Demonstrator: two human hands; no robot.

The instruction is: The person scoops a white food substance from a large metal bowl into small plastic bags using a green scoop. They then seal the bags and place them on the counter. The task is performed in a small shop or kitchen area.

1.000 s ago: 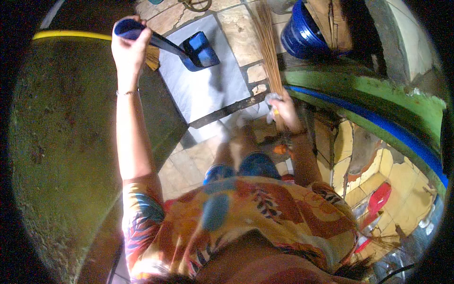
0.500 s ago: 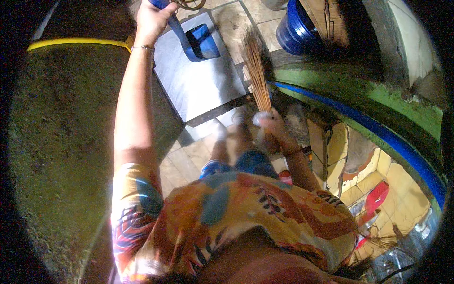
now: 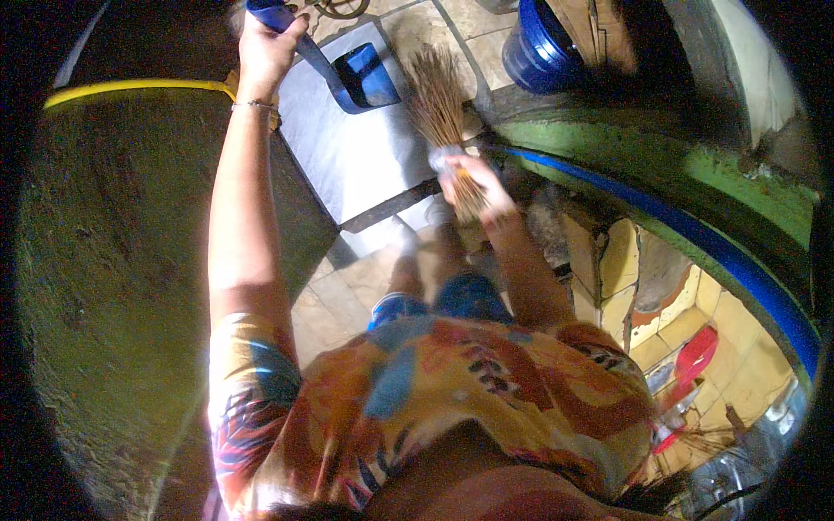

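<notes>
Gripping the blue dustpan (image 3: 369,76) by the end of its handle, the left hand (image 3: 268,54) is up at the top left. The pan's scoop is to the right of it and a bit lower, over a pale slab (image 3: 347,165). The right hand (image 3: 479,185), closer to the body, has its fingers wrapped around the stick broom (image 3: 436,95). The broom points up and a little left, and its sticks fan out just right of the scoop; I cannot tell if they touch. A blue bucket (image 3: 540,52) sits farther right, and a green ledge (image 3: 608,148) blocks the right side.
</notes>
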